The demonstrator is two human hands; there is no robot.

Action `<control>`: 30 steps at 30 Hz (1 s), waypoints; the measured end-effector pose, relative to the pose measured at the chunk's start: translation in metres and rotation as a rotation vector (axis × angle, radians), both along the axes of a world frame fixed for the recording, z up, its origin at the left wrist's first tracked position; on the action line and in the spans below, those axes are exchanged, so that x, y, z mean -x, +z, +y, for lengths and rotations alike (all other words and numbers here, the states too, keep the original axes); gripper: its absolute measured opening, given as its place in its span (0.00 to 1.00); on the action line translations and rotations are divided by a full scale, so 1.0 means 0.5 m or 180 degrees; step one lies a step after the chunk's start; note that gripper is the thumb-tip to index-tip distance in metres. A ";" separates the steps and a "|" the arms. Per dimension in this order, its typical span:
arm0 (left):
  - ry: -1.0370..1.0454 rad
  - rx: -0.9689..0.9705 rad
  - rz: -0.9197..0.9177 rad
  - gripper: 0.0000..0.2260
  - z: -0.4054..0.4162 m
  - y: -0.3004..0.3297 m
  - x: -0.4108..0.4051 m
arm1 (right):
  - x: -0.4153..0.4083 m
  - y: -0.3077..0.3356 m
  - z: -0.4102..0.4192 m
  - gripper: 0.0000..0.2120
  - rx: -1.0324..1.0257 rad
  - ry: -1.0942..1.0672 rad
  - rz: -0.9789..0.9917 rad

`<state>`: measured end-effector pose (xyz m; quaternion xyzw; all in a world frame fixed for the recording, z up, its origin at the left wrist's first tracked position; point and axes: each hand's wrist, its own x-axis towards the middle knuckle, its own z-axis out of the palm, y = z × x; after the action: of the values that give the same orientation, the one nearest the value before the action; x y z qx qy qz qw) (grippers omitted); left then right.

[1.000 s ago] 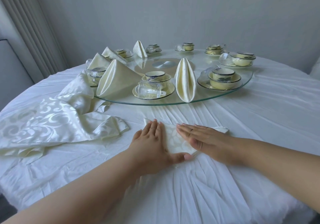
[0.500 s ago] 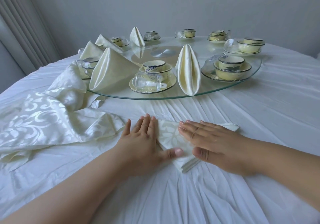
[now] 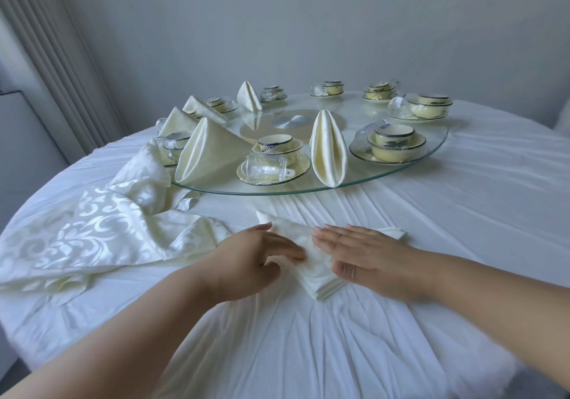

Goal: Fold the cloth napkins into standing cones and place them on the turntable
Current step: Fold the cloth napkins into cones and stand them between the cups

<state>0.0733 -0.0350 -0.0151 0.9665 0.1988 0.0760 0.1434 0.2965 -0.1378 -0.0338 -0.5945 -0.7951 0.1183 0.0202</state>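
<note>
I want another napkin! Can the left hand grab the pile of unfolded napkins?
Probably yes. The left hand lies beside the pile of unfolded napkins, with only bare tablecloth between, though it presses the folded napkin.

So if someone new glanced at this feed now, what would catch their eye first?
Probably the two hands at the near table edge: the right hand lies flat on a folded napkin, and the left hand works its edge. Next, the napkin cones, like the upright one, on the glass turntable behind.
</note>
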 end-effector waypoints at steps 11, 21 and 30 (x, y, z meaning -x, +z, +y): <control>0.0168 0.0420 -0.0214 0.21 0.018 -0.018 0.001 | 0.066 0.003 -0.003 0.16 -0.1265 0.0368 0.0439; 0.0556 0.0031 -0.0511 0.16 0.005 -0.021 -0.031 | 0.060 0.045 0.038 0.08 -0.1041 -0.0802 0.2075; 0.0801 0.0409 -0.1071 0.12 0.060 0.008 -0.072 | -0.002 0.071 0.022 0.16 -0.1226 -0.1175 0.1280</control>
<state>0.1094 -0.0050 -0.0113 0.8966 0.2956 0.2406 0.2253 0.2972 -0.1267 0.0018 -0.6785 -0.6619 0.0751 0.3097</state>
